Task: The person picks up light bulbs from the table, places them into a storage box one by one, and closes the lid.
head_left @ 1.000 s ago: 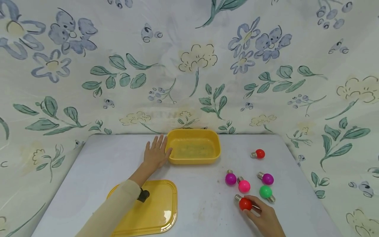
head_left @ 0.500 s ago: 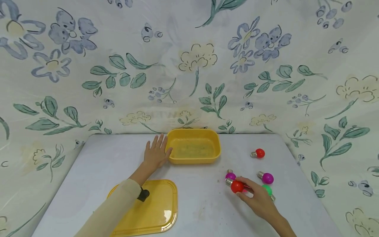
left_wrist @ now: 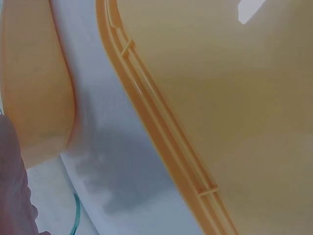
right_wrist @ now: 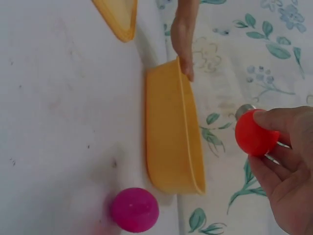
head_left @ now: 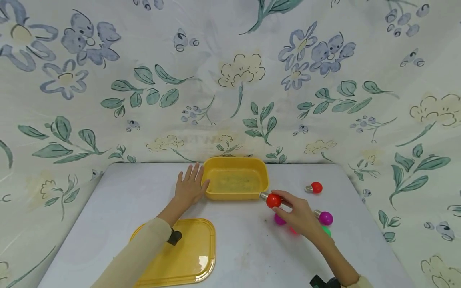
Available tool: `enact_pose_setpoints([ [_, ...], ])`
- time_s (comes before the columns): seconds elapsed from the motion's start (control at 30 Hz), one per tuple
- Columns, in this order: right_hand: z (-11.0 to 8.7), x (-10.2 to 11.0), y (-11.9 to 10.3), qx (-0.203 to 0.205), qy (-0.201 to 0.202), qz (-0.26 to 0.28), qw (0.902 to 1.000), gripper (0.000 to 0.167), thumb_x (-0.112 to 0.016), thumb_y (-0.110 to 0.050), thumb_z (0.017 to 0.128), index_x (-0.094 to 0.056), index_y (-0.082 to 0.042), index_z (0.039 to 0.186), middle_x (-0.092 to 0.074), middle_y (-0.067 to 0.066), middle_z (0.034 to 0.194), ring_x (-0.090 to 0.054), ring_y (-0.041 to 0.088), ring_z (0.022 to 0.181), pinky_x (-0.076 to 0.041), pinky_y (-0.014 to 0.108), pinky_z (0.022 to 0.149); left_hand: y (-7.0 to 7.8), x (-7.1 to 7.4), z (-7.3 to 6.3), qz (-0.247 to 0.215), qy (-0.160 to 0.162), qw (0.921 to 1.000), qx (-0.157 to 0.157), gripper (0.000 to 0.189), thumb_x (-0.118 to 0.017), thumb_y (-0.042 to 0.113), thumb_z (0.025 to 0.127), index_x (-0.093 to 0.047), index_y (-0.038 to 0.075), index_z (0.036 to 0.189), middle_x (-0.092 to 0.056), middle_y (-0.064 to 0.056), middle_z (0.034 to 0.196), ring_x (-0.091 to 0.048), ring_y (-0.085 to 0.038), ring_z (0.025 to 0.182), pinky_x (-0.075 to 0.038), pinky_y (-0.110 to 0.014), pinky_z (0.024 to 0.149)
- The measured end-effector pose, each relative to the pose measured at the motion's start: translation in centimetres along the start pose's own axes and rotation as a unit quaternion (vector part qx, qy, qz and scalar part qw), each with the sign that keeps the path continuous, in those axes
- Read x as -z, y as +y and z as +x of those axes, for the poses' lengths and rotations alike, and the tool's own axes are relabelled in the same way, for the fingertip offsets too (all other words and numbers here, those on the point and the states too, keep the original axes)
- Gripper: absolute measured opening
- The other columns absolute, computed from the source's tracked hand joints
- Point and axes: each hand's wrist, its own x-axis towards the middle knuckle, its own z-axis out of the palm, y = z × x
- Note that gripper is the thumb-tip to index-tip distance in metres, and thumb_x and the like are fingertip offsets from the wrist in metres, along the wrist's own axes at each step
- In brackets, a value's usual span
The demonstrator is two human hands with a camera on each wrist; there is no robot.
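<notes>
Right hand [head_left: 300, 216]: thumb and fingertips pinch a red light bulb [head_left: 273, 201] by its round globe.
Held red light bulb: raised above the white table [head_left: 248, 256], near the front right corner of the yellow bin [head_left: 235, 196], its silver screw base pointing left, towards the bin.
Left hand [head_left: 189, 187]: well apart from the right, fingers straight and spread, thumb against the bin's left side.
Yellow bin: upright at the far edge of the table, between the two hands.
Bulbs near the right arm: a magenta bulb [head_left: 279, 219] and a pink bulb [head_left: 293, 231], both partly hidden by the right hand; a purple bulb [head_left: 325, 218] and a partly covered green bulb [head_left: 326, 231] beyond the forearm.
Far right: a second red bulb [head_left: 316, 187], lying on its side, base to the left.
Yellow tray [head_left: 194, 256]: flat on the table under the left forearm.
Backdrop [head_left: 201, 120]: pale floral cloth behind the table.
</notes>
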Motion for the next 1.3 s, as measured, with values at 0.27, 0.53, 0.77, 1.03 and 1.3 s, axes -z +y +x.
enact_pose_setpoints([
  [0.27,3.8,-2.1,-0.1,0.024,-0.005,0.039,0.9989,0.047,-0.076,-0.007,0.089,-0.061,-0.005,0.133,-0.067,0.009,0.124,-0.063,0.029,0.118,-0.052,0.044,0.093,0.0,0.4,0.0,0.001,0.002,1.0000,0.001,0.067,-0.027,0.043,0.108,-0.014,0.001,0.159,-0.010,-0.020,0.165,-0.007,-0.038,0.150,-0.009,-0.061,0.116],
  [0.53,7.4,-5.2,0.3,0.013,-0.017,0.076,0.9969,0.042,-0.074,-0.002,0.089,-0.063,-0.001,0.129,-0.066,0.013,0.123,-0.063,0.031,0.117,-0.051,0.039,0.094,-0.2,0.2,-0.1,0.004,0.000,1.0000,0.004,0.068,-0.027,0.045,0.108,-0.015,0.002,0.159,-0.010,-0.019,0.165,-0.008,-0.037,0.150,-0.009,-0.060,0.116],
  [0.77,9.8,-7.4,1.1,0.004,-0.007,0.099,0.9951,0.039,-0.072,0.004,0.089,-0.062,0.005,0.126,-0.063,0.019,0.123,-0.063,0.035,0.115,-0.051,0.041,0.094,-0.1,0.0,0.0,0.007,0.008,0.9999,0.000,0.068,-0.028,0.044,0.108,-0.016,0.002,0.159,-0.012,-0.019,0.164,-0.009,-0.037,0.150,-0.009,-0.061,0.116],
  [1.03,11.8,-9.6,1.8,-0.041,-0.020,0.091,0.9948,0.040,-0.074,0.000,0.089,-0.063,0.005,0.127,-0.064,0.020,0.125,-0.063,0.034,0.113,-0.052,0.040,0.094,0.0,0.1,-0.1,0.012,0.008,0.9999,0.000,0.068,-0.028,0.045,0.108,-0.016,0.002,0.159,-0.012,-0.019,0.164,-0.008,-0.037,0.150,-0.011,-0.061,0.116],
  [1.3,12.9,-11.1,1.8,-0.075,-0.044,0.056,0.9947,0.039,-0.075,-0.011,0.091,-0.065,-0.003,0.128,-0.065,0.012,0.125,-0.062,0.030,0.113,-0.052,0.038,0.094,0.0,0.3,-0.1,0.006,0.006,1.0000,0.000,0.067,-0.027,0.044,0.108,-0.015,0.002,0.159,-0.010,-0.019,0.165,-0.008,-0.037,0.150,-0.010,-0.061,0.116],
])
